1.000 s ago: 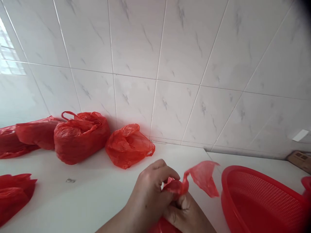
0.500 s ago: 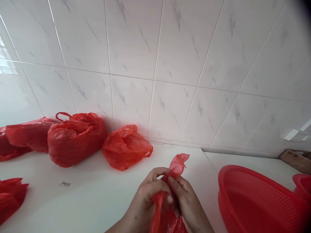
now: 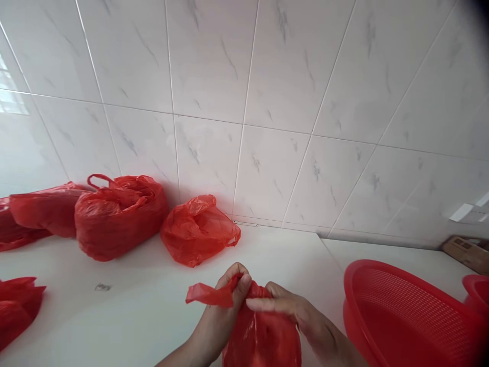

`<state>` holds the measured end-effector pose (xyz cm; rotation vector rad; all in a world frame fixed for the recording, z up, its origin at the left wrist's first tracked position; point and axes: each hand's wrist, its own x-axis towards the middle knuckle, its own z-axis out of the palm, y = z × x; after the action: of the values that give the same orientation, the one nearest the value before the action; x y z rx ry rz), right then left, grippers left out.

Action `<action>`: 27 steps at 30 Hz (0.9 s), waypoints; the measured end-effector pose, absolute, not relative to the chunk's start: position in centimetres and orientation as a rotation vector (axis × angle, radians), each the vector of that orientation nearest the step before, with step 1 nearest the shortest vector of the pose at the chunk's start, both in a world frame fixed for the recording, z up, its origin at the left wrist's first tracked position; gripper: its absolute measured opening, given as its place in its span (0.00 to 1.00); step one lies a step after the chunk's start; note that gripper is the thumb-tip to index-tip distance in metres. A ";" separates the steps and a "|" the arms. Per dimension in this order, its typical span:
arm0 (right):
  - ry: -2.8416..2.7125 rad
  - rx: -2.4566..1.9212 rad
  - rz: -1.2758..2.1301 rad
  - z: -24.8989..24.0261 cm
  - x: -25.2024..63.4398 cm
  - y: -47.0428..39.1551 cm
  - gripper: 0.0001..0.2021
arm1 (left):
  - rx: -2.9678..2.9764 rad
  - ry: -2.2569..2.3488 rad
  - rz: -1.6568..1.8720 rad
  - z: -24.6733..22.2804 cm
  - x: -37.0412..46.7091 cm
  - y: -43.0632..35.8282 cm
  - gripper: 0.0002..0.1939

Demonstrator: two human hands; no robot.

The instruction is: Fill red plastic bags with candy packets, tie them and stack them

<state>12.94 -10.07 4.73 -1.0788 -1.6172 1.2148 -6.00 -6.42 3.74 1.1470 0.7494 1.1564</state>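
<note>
A red plastic bag is held up near the bottom centre, its lower part cut off by the frame edge. My left hand is closed on the bag's gathered neck, thumb on top, and a loose red handle end sticks out to the left. On the other side, my right hand grips the bag just below the neck, its thumb stretched across the plastic and its other fingers partly hidden behind.
Against the tiled wall lie a small red bag, a full red bag and more red bags. Another red bag is at the left edge. A red basket stands right, near a cardboard box.
The loose handle end has swung from pointing up on the right to pointing left. My hands have moved apart slightly, and more of the bag's body shows below them.
</note>
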 end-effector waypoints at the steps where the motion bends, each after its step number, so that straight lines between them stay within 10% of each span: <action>1: -1.641 -1.128 1.226 5.2 13.0 -10.2 0.21 | 1.134 0.752 1.147 3.9 -6.0 -6.5 0.18; 17: -1.737 -1.705 0.603 4.2 9.7 -5.9 0.16 | 1.549 0.769 1.106 3.4 -6.1 -6.9 0.13; 27: -1.425 -1.268 1.275 6.0 9.5 -6.8 0.21 | 2.026 0.899 1.088 3.3 -6.9 -6.7 0.06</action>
<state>9.52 -6.80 5.98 -1.2684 -1.4251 1.2749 -6.92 -6.72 3.30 2.0259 0.8994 1.0882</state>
